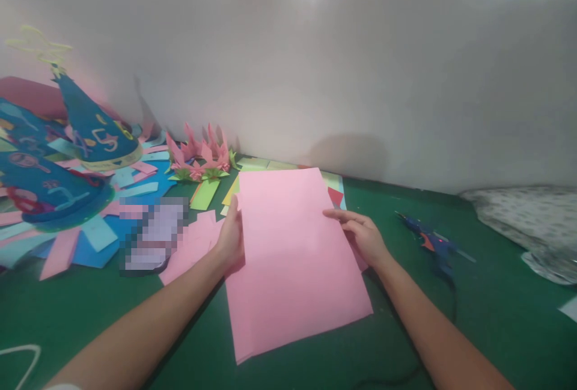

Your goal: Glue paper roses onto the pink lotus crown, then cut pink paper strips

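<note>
In the head view, a large sheet of pink paper (293,258) is held over the green table in front of me. My left hand (231,237) grips its left edge, with the fingertips hidden behind the sheet. At the right edge, my right hand (363,234) pinches the paper, its index finger lying along the front and the other fingers partly out of sight. More pink paper pieces (193,243) lie to the left, beside my left wrist. A pink paper crown (202,155) with green leaves stands just beyond them.
Blue cone hats (97,125) stand at left among pink and blue strips. A phone (157,234), blurred out, lies nearby. To the right, a blue glue gun (428,237) rests on the green table (509,318), its cord trailing forward. Patterned cloth (523,216) lies far right, and a pale wall (288,77) closes the back.
</note>
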Tool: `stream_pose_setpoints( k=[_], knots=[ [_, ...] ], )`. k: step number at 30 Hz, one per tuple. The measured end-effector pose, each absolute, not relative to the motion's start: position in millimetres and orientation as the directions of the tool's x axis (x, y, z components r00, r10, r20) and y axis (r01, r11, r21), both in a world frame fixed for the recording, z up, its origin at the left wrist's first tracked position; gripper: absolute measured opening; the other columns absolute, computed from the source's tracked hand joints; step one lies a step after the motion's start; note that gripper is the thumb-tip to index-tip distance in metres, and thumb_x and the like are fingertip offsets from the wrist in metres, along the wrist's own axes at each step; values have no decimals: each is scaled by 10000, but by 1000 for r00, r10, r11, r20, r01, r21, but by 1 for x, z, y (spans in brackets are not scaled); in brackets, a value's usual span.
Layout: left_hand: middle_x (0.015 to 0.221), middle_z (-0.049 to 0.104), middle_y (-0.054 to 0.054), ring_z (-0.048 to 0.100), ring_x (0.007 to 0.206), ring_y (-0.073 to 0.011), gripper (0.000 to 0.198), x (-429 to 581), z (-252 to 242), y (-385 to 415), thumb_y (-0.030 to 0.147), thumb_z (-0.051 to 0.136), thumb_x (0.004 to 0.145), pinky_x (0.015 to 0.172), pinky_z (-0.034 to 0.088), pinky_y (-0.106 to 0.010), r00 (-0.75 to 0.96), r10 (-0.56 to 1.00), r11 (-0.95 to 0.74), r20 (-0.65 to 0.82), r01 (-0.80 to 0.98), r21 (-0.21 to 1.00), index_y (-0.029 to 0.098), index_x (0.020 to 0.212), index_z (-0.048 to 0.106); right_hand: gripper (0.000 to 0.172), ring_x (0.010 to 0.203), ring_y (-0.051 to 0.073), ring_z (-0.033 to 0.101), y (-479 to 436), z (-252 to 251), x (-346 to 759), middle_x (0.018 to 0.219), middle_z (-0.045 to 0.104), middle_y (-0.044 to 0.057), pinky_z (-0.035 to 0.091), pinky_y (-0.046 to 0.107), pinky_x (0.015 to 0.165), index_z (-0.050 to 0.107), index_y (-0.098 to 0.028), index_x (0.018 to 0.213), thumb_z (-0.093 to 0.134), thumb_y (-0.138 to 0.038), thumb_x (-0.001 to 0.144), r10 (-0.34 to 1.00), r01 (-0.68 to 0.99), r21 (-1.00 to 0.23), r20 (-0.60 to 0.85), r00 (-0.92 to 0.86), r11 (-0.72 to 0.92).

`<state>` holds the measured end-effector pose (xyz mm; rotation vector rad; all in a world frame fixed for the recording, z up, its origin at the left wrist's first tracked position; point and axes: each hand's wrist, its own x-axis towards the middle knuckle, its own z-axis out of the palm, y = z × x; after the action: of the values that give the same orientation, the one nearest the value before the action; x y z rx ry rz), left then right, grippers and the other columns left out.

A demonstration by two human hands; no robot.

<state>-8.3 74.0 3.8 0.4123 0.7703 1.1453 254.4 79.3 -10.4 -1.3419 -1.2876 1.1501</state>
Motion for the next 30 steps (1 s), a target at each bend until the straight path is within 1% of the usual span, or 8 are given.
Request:
stream_pose_setpoints(
  k=[2,6,11,14,18,25,27,30],
  knots=[
    [928,700,-100,659,905,-279,494,-10,2,76,539,650,696,828,503,-416,137,920,365,-366,-636,680,154,1006,638,386,1055,236,593,79,-12,258,1049,702,22,453,378,907,742,-240,880,470,-182,612,998,131,-991,-22,-63,-13],
    [871,701,-47,646,904,-204,330,-10,-10,81,182,762,587,901,465,-327,-123,931,236,-344,-516,824,156,889,632,309,1032,219,606,78,-12,262,1061,695,10,465,375,907,727,-269,939,558,-208,687,972,275,-956,38,-232,104],
    [829,693,-27,648,814,-167,230,-10,-17,83,154,706,649,850,491,-315,-206,912,220,-355,-485,846,163,856,606,232,897,214,650,78,-12,266,873,723,32,511,377,820,736,-262,916,595,-244,733,914,324,-937,-13,-406,131],
    [830,694,-33,655,821,-174,241,-12,-16,85,141,700,658,843,507,-319,-223,904,210,-365,-512,833,169,875,598,215,914,211,645,77,-13,266,931,708,36,505,363,830,742,-271,895,659,-240,699,890,331,-934,-34,-455,134],
    [902,688,-44,648,922,-187,324,-14,-15,86,124,704,667,899,495,-327,-242,877,240,-414,-526,816,180,967,595,235,877,218,648,75,-14,264,931,691,47,508,352,789,750,-253,852,752,-288,619,908,291,-956,-96,-407,29],
    [1028,657,-60,659,914,-192,401,-7,-9,82,140,655,744,850,532,-367,-106,860,325,-500,-642,695,201,1121,534,270,585,176,615,75,2,264,708,683,36,475,293,554,755,-202,750,782,-346,523,953,185,-959,-248,-175,-216],
    [1036,655,-65,668,888,-181,399,-7,-10,83,140,634,767,836,541,-360,-76,866,323,-495,-670,668,200,1145,517,332,619,181,631,73,4,262,774,698,44,488,290,574,756,-206,821,787,-351,524,963,155,-965,-233,-136,-211],
    [1050,656,-72,676,871,-177,424,-10,-14,86,168,627,787,830,544,-354,-7,892,324,-451,-687,651,201,1187,488,454,814,219,662,69,3,258,1016,694,59,518,306,680,723,-253,997,791,-334,556,973,126,-978,-184,-142,-167]
  ],
)
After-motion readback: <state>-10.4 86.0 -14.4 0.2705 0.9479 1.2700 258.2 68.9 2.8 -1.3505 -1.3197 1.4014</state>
